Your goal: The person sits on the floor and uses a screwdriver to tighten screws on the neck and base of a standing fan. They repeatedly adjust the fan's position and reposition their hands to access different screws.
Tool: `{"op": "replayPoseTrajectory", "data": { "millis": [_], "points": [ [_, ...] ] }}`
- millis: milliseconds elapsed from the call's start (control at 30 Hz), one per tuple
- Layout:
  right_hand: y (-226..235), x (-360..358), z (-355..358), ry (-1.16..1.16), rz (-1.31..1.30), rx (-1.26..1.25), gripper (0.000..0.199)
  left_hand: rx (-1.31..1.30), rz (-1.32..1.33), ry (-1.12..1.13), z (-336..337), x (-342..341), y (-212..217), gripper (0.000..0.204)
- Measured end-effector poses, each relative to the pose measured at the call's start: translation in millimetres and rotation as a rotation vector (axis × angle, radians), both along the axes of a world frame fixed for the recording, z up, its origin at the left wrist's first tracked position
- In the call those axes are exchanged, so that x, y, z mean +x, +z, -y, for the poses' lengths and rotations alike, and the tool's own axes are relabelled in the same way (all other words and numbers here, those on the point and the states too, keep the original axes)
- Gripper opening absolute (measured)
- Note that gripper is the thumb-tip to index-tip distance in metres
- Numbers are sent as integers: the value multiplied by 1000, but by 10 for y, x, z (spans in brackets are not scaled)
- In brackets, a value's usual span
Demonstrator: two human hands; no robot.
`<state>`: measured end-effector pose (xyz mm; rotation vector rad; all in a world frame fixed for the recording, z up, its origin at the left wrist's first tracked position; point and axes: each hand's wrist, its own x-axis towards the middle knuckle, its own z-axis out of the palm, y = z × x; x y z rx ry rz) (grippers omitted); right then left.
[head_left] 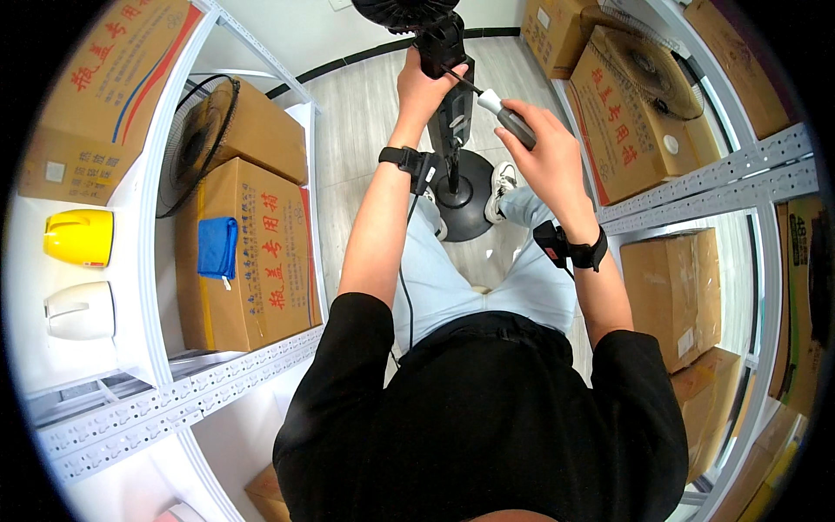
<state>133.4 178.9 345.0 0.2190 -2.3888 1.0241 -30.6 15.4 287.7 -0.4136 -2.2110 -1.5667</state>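
Note:
A black pedestal fan (pixel 450 117) stands between my feet on its round base (pixel 474 213). The upper part of its head is cut off by the top edge of the view. My left hand (pixel 424 94) is closed round the fan's neck, just below the head. In my right hand (pixel 548 148) is a screwdriver (pixel 513 123) with a white and dark grey handle. Its shaft slants up and left to the neck, near my left fingertips. Whether the tip sits in a screw, I cannot tell.
White metal shelves flank me, holding cardboard boxes (pixel 252 270). On the left are a round black fan grille (pixel 196 143), a folded blue cloth (pixel 217 246), a yellow mug (pixel 80 237) and a white mug (pixel 80 311). Another wire grille (pixel 648 70) leans on boxes at right.

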Motion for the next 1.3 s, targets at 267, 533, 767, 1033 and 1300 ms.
{"op": "replayPoseTrajectory", "data": {
  "millis": [267, 533, 767, 1033, 1300],
  "points": [
    [-500, 242, -165, -106, 18, -176, 30, 20, -168, -179, 221, -16, -648, 108],
    [-931, 227, -34, -81, 246, -285, 33, -107, 237, -40, 200, 112, -989, 69],
    [-984, 112, 91, -38, 153, -226, 33, -103, 285, -9, 226, 109, -895, 58],
    [-1095, 63, 113, -72, -101, 155, 30, -59, 269, -16, 247, 75, -943, 58],
    [-1144, 81, 133, -90, -124, 118, 30, -52, 301, -42, 232, 101, -893, 58]
  ]
}}
